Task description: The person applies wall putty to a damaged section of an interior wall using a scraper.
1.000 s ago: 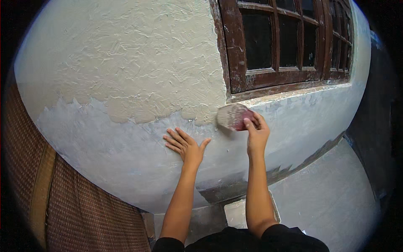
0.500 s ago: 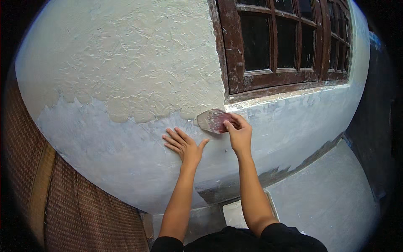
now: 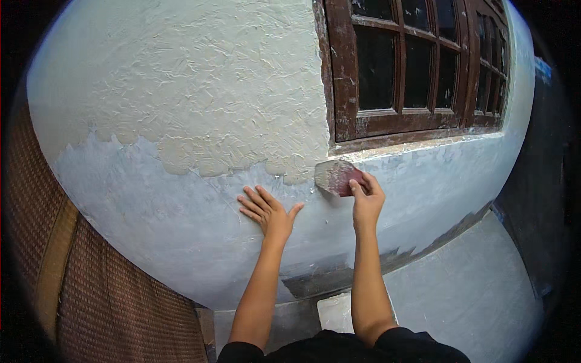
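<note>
Between the thumb and fingers of my right hand [image 3: 368, 204] is a dark red putty scraper [image 3: 336, 177], its face smeared with pale putty. The scraper lies against the wall just below the window's lower left corner, at the edge of a cream, rough-textured coat [image 3: 212, 91]. My left hand [image 3: 271, 215] rests flat on the smoother bluish-white wall [image 3: 181, 224], fingers spread, a little below that coat's ragged lower edge. It holds nothing.
A brown wooden window [image 3: 417, 120] with several dark panes fills the upper right, above a pale sill [image 3: 423, 145]. Woven brown matting [image 3: 121, 290] stands at lower left. Below are a grey floor [image 3: 466, 284] and a whitish block [image 3: 336, 311] beside my right forearm.
My right hand has moved right with the scraper, to beneath the window corner. Fresh cream coating shows where the scraper was. My left hand stays flat on the wall.
</note>
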Motion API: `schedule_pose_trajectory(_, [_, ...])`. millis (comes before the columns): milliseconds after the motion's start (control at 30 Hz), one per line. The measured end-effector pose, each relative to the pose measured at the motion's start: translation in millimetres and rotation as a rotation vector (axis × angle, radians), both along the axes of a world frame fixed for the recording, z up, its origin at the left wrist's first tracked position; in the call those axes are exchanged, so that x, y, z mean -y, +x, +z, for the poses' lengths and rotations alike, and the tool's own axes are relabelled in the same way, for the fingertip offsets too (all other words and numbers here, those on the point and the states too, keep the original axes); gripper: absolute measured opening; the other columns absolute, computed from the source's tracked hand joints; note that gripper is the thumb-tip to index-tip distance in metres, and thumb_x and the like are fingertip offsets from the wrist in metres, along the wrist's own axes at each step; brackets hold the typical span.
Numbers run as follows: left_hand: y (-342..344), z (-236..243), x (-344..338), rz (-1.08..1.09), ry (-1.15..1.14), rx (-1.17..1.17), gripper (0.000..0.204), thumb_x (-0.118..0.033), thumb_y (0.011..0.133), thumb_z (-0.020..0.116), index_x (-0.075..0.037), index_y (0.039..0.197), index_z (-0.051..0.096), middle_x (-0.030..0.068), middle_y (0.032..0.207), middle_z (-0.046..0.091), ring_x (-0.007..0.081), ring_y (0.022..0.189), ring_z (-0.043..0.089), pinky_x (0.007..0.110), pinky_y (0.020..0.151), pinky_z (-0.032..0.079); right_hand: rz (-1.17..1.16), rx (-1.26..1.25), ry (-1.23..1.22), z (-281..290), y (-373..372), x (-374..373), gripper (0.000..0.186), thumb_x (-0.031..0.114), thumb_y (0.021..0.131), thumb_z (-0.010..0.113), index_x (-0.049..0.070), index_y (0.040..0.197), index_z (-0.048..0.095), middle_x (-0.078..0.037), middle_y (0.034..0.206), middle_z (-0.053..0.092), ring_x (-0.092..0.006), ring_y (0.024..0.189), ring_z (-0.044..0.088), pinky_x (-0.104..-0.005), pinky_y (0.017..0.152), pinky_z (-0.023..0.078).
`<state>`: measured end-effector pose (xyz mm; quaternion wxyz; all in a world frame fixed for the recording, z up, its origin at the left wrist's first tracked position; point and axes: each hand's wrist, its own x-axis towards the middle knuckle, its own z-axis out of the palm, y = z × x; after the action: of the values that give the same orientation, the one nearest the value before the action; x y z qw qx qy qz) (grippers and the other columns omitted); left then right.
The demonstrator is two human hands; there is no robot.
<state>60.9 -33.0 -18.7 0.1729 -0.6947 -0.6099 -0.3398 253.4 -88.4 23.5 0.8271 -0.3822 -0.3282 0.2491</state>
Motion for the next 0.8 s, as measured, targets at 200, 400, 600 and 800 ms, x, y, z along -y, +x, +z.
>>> schedule_pose_trajectory(200, [2.0, -3.0, -1.5, -0.013, 0.039, 0.011, 0.134, -0.063, 0.067, 0.069, 0.014, 0.137, -0.015, 0.0385, 0.142, -0.021, 0.0565, 0.129, -0.025, 0.068, 0.099, -0.013, 0.091, 0.115, 0.019, 2.4, -14.4, -6.6, 0.028, -0.002, 0.080, 0.066, -0.006, 0.107, 0.060, -0.010, 0.096, 0.064, -0.0135, 0.086, 0.061, -0.0256, 0.077, 0.050])
schedule_pose_trajectory(400, [-1.7, -2.6, -0.6, -0.009, 0.095, -0.009, 0.132, -0.063, 0.067, 0.069, 0.013, 0.138, -0.013, 0.0379, 0.142, -0.022, 0.0568, 0.129, -0.024, 0.068, 0.099, -0.013, 0.051, -0.070, 0.024, -0.6, -6.3, 0.9, 0.029, -0.003, 0.080, 0.066, -0.006, 0.108, 0.059, -0.010, 0.097, 0.064, -0.0139, 0.088, 0.061, -0.0251, 0.077, 0.049])
schedule_pose_trajectory(600, [4.7, -3.2, 0.4, -0.027, 0.076, 0.007, 0.133, -0.063, 0.067, 0.069, 0.013, 0.138, -0.014, 0.0376, 0.143, -0.021, 0.0562, 0.129, -0.023, 0.068, 0.099, -0.012, 0.095, 0.062, 0.006, -6.5, -7.9, -5.5, 0.031, -0.004, 0.080, 0.066, -0.006, 0.109, 0.058, -0.009, 0.097, 0.063, -0.0137, 0.089, 0.061, -0.0246, 0.078, 0.049])
schedule_pose_trajectory(800, [-0.7, -2.9, -0.5, -0.009, 0.069, 0.004, 0.133, -0.062, 0.067, 0.069, 0.013, 0.138, -0.014, 0.0376, 0.143, -0.021, 0.0563, 0.129, -0.024, 0.068, 0.099, -0.014, 0.109, 0.009, 0.048, -6.6, -3.6, 2.8, 0.030, -0.001, 0.079, 0.068, -0.006, 0.107, 0.060, -0.010, 0.097, 0.064, -0.0143, 0.089, 0.061, -0.0256, 0.078, 0.049])
